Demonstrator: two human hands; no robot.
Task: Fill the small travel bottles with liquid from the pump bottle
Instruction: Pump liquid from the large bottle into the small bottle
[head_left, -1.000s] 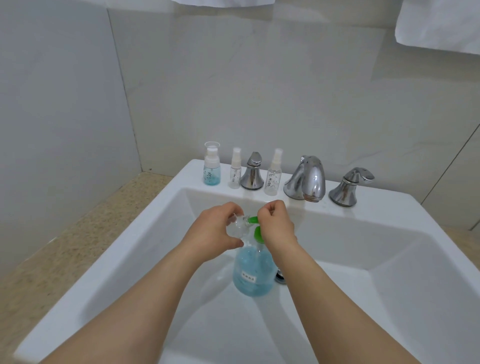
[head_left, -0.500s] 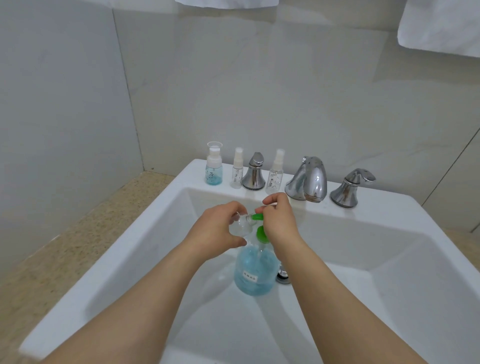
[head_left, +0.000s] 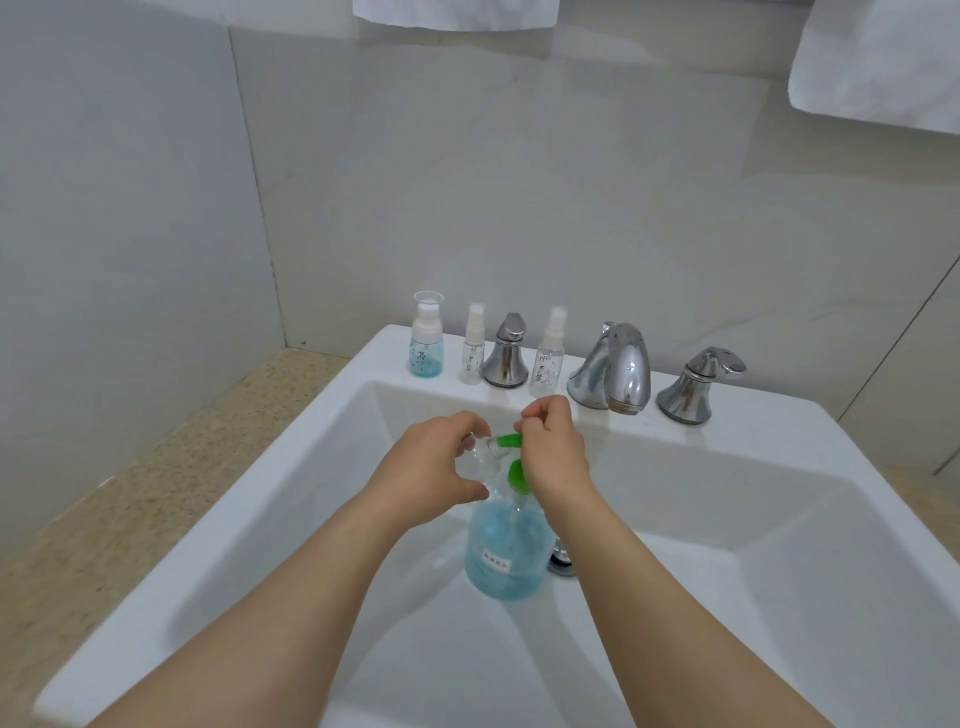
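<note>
I see the pump bottle (head_left: 506, 551) upright in the sink (head_left: 291, 467), half full of blue liquid, its green nozzle (head_left: 508, 441) pointing left; its white label is unreadable. My left hand (head_left: 434, 475) is closed around a clear small bottle (head_left: 480, 457) at the nozzle. My right hand (head_left: 553, 452) is curled over the pump head. Three travel bottles (head_left: 427, 335) stand on the rim; the leftmost holds blue liquid.

Soft, even, dimmish light — faint glare on the chrome faucet (head_left: 618, 371), wide-angle bowing at the edges.
</note>
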